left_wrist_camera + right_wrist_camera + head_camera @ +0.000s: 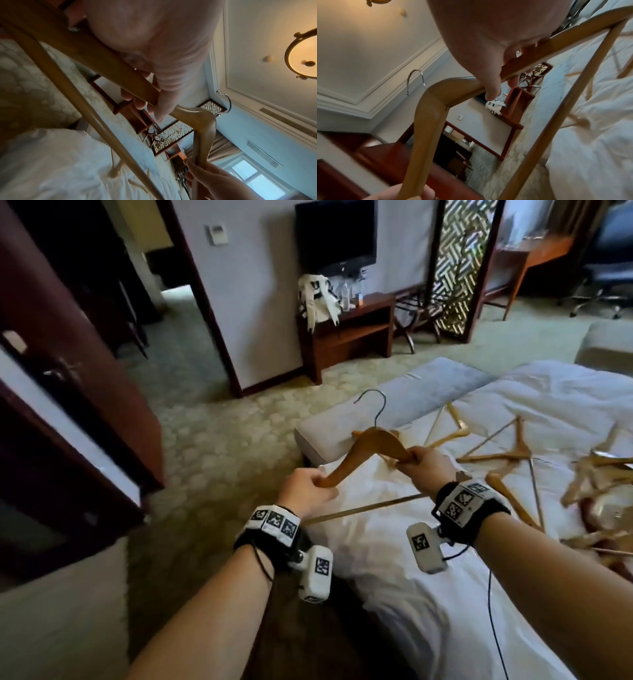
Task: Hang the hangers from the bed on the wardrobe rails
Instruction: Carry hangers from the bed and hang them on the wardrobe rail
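Wooden and pale brown, the hanger (368,451) is held in the air above the corner of the bed (428,559), with its metal hook (371,405) pointing up and away from the person. The left hand (306,493) grips the left shoulder end with curled fingers, and the right hand (428,465) grips the right shoulder end in the same way. The thin lower bar (363,508) hangs below, between the 2 wrists. More hangers (507,455) lie in a loose pile on the white cover to the right, some crossing each other.

I judge that the carry to the wardrobe is the step in hand. Several things could go wrong from here. The lower bar hangs low near the bed, so it could catch the cover or another hanger if the person turns without lifting. The hook is free and could strike the dark wooden door (68,371) on the left during the turn. Also, 1 hand must let go before hanging, and the hanger may then swing.

The wardrobe rails are not visible in any view, so I cannot tell how far or how high they are. The pile at the right edge is cut off and blurred, so the number of hangers is not clear. In both wrist views the palm covers most of the grip.
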The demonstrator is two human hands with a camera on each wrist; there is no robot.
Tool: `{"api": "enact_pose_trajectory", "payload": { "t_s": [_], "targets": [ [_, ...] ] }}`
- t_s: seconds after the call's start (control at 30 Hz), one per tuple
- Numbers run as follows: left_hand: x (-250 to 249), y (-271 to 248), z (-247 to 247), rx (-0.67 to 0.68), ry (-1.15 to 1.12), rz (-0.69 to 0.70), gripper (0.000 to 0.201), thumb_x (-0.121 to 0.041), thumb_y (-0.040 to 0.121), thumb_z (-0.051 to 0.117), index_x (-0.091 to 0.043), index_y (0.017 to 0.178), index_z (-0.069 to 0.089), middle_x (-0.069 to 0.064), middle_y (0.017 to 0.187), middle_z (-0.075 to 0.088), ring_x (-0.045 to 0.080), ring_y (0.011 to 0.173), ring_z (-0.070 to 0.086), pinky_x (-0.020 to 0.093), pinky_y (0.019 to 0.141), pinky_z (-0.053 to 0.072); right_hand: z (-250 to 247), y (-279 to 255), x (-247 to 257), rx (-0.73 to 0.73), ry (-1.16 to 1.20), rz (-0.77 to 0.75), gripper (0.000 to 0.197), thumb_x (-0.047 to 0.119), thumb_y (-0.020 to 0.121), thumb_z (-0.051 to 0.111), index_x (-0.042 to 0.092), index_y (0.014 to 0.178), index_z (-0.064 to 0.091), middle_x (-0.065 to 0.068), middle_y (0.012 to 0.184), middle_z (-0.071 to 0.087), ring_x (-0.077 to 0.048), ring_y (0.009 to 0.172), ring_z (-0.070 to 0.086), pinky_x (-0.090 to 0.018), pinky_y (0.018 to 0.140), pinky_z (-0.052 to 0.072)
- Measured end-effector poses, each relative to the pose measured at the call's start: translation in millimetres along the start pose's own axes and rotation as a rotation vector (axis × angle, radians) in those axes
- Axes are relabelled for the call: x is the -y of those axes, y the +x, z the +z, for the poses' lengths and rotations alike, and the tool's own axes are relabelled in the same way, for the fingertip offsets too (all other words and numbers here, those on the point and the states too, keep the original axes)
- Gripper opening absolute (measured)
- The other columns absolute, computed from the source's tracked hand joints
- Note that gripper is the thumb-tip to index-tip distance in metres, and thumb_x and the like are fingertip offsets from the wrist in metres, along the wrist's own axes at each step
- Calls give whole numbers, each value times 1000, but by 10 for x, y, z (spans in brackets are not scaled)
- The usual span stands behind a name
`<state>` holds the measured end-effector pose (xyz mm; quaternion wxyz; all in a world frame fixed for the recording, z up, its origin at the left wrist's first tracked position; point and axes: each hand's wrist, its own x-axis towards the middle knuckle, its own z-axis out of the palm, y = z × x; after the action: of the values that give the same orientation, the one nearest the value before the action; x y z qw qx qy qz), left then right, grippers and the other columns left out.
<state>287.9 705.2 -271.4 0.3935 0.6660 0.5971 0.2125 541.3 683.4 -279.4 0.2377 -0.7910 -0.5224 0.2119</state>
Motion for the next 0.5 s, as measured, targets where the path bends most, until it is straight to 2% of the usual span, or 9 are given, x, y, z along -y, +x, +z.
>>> {"api": "enact_pose_trajectory", "payload": {
  "t_s": [0.07, 0.17, 0.23, 0.27, 0.33, 0.43, 0.5],
  "targets": [
    [224, -131, -364, -56, -35, -14, 20, -32, 64, 85, -18, 72, 73, -3, 66, 70, 15, 64, 64, 35, 70, 55, 227, -54, 387, 21, -17, -77, 7, 37, 90, 66, 32, 93, 63, 0, 80, 63, -30, 86, 63, -37, 74, 50],
    [575, -397, -881, -159, -91, -53, 24, -27, 75, 85, -12, 90, 74, -3, 76, 69, 13, 72, 62, 29, 72, 50, 600, -90, 912, 58, -8, -185, 14, 31, 92, 63, 26, 105, 67, -4, 88, 66, -31, 89, 63, -37, 79, 49],
    [749, -563, -1128, -204, -112, -81, 29, -31, 78, 83, -12, 97, 72, -2, 84, 69, 15, 80, 64, 28, 73, 49, 765, -120, 1167, 106, -21, -211, 4, 29, 94, 61, 26, 94, 63, -7, 89, 66, -33, 90, 63, -38, 78, 50],
    [866, -683, -1280, -251, -126, -106, 30, -32, 79, 82, -11, 98, 72, 0, 86, 70, 15, 80, 64, 27, 72, 49, 912, -126, 1322, 138, -22, -228, 9, 28, 94, 61, 27, 85, 58, -7, 88, 66, -32, 87, 62, -37, 75, 49],
    [1034, -907, -1505, -340, -141, -134, 30, -34, 81, 80, -8, 96, 72, 3, 87, 72, 14, 78, 64, 26, 70, 49, 1165, -131, 1563, 190, -8, -237, 18, 29, 91, 60, 28, 75, 51, -7, 87, 66, -34, 87, 62, -38, 75, 50],
    [1247, -1270, -1818, -519, -170, -178, 35, -40, 88, 71, -6, 85, 73, 7, 76, 71, 19, 75, 65, 30, 68, 48, 1613, -22, 1863, 310, 25, -294, 11, 42, 81, 58, 31, 80, 56, -4, 88, 68, -37, 90, 65, -51, 84, 56],
    [1400, -1551, -2019, -662, -218, -251, 39, -40, 96, 60, -7, 79, 73, 14, 77, 71, 24, 77, 66, 36, 72, 51, 1877, -67, 2164, 395, 6, -371, 14, 47, 82, 58, 33, 83, 56, -6, 91, 68, -37, 93, 64, -53, 86, 56]
  ]
}}
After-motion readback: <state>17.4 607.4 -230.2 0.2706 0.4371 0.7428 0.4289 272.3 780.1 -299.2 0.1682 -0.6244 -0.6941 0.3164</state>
